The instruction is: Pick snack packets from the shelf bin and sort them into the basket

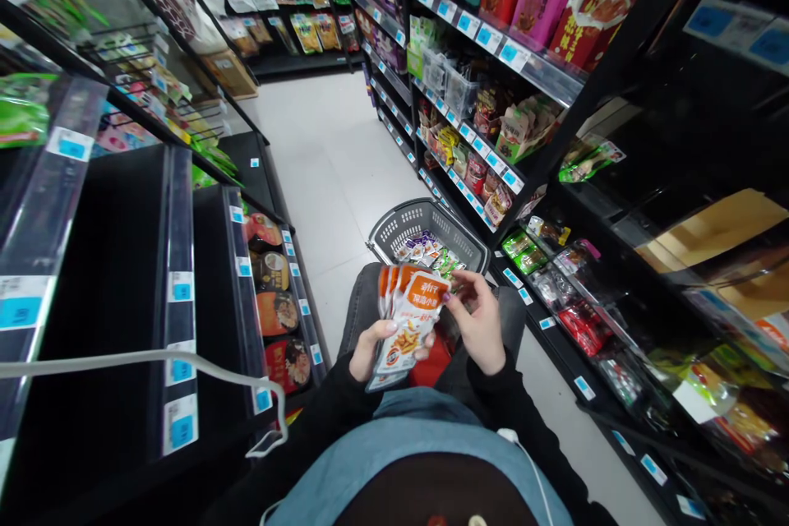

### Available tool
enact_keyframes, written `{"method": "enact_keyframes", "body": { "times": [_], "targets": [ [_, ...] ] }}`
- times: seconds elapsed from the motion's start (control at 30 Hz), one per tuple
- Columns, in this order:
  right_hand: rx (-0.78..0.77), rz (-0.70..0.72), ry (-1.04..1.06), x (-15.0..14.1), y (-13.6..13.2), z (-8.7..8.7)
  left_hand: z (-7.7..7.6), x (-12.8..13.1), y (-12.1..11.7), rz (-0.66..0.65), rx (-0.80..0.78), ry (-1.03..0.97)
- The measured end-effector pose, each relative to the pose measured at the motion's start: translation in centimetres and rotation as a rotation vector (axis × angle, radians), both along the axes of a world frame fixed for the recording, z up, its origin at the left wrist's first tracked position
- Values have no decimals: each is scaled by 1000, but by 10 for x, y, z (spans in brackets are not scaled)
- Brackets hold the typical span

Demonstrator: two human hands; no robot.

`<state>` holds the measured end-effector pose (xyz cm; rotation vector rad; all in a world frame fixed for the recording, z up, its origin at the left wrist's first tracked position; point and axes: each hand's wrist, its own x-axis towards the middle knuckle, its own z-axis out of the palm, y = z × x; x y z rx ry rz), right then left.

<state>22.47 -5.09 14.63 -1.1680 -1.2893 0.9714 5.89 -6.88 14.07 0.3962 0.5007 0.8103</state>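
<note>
Several orange-and-white snack packets (409, 320) are fanned out above my lap. My left hand (368, 348) grips them from the left side, thumb across the front and fingertips showing at the right edge. My right hand (479, 320) pinches the upper right corner of the front packet between thumb and fingers. Just beyond my knees a grey plastic basket (394, 223) stands on the floor, with small snack packets (425, 248) in purple, white and green inside. Something red (430, 362) shows between my legs, partly hidden by the packets.
Shelves with price tags line both sides of the aisle. At left, bowl-shaped packages (277, 312) fill the low shelf, and a white cable (154, 356) crosses in front. Bagged snacks (530, 255) lie low at right. Pale floor tiles (320, 156) run up the middle.
</note>
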Motion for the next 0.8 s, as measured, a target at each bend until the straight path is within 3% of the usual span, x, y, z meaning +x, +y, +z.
{"method": "enact_keyframes", "body": {
  "times": [0.07,0.2,0.43,0.53,0.67,0.8],
  "targets": [
    [8,-8,-25,-2,-6,4,1,5,0,129,47,84],
    [-71,160,39,-9,-18,11,5,14,4,317,205,382],
    [-81,136,42,-15,-17,0,11,16,6,348,466,768],
    [-78,136,46,-13,-17,-4,7,14,4,364,460,720],
    [-72,53,74,-8,-20,-7,3,13,-1,430,301,470],
    [-41,-52,118,0,-20,-10,10,13,-6,346,146,185]
  ]
}}
